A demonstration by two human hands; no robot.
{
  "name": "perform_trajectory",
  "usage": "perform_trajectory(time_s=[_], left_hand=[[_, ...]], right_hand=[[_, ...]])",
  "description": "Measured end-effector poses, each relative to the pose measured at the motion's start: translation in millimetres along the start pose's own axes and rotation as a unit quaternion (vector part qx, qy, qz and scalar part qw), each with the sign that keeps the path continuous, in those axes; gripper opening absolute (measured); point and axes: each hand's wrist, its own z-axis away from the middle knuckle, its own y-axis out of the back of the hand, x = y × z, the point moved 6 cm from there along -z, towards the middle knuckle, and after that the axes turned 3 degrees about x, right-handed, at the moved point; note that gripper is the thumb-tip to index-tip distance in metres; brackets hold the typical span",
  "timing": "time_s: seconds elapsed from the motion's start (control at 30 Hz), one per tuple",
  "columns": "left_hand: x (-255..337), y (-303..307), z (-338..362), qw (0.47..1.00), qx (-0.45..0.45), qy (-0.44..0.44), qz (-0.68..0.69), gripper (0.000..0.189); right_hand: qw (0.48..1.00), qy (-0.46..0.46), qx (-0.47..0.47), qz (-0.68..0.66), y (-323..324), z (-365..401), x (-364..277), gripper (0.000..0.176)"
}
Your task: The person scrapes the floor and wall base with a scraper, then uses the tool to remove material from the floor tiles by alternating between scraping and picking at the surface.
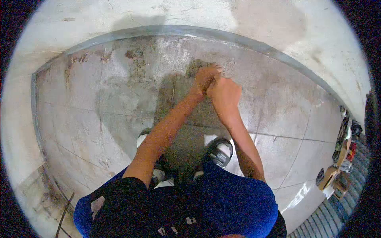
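Observation:
My left hand (207,78) reaches out in front of me with its fingers curled. Close against it, my right hand (226,93) is closed in a fist, knuckles upward. The two hands meet just beyond my feet, low over the tiled floor (278,115). What they grip is hidden by the fingers, and I cannot tell what it is. A rough, dark brownish patch of dirt (194,66) shows on the floor right beside my left hand's fingers.
A pale wall (202,14) with a grey strip (170,30) along its base curves round ahead. Rust-brown stains (137,55) mark the tiles. My sandalled foot (219,154) is below my hands. Cardboard and litter (331,178) lie at right beside a ribbed grey shutter (341,208).

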Motion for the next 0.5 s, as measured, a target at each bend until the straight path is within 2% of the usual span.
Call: perform_trajectory(time_s=[0.07, 0.17, 0.27, 0.37, 0.4, 0.47, 0.5], left_hand=[[-8, -7, 0, 0.998, 0.061, -0.005, 0.020, 0.025], [-3, 13, -34, 0.996, -0.023, 0.067, 0.051, 0.023], [-7, 7, -29, 0.995, -0.034, 0.093, 0.009, 0.022], [-16, -16, -6, 0.997, 0.018, 0.066, -0.028, 0.021], [-15, -16, -8, 0.997, 0.029, 0.065, -0.027, 0.021], [-10, -16, -13, 0.993, -0.041, 0.103, -0.051, 0.022], [-6, -3, -30, 0.980, -0.117, 0.138, -0.077, 0.023]], right_hand=[[1.000, -0.022, -0.012, -0.003, -9, 4, 4, 0.016], [0.994, 0.033, 0.088, -0.049, 12, -27, -1, 0.016], [0.997, 0.042, 0.056, -0.042, 23, -23, -6, 0.016], [1.000, 0.009, 0.003, -0.005, 9, 4, 0, 0.016], [1.000, 0.021, 0.022, -0.009, 7, -1, 1, 0.016], [0.998, 0.042, 0.050, -0.014, 0, -11, 6, 0.016], [0.998, 0.043, 0.048, -0.017, 0, -16, 9, 0.015]])
